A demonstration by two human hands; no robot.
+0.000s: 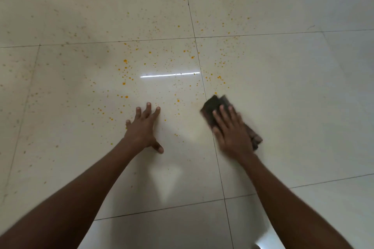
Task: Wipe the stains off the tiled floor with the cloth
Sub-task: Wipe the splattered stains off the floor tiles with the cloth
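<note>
Right hand (232, 133) flat on folded brown cloth (214, 107); left hand (143, 127) splayed on glossy tiles (81, 147).

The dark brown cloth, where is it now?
In the head view, the dark brown folded cloth lies flat on the tiled floor under the right hand, just right of a grout line.

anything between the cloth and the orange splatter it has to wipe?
Nothing visible. The dark brown folded cloth lies flat on the cream tiled floor under the right hand; the nearest orange stain spots sit just beyond its far edge. The left hand rests flat among spots, off to the side.
</note>
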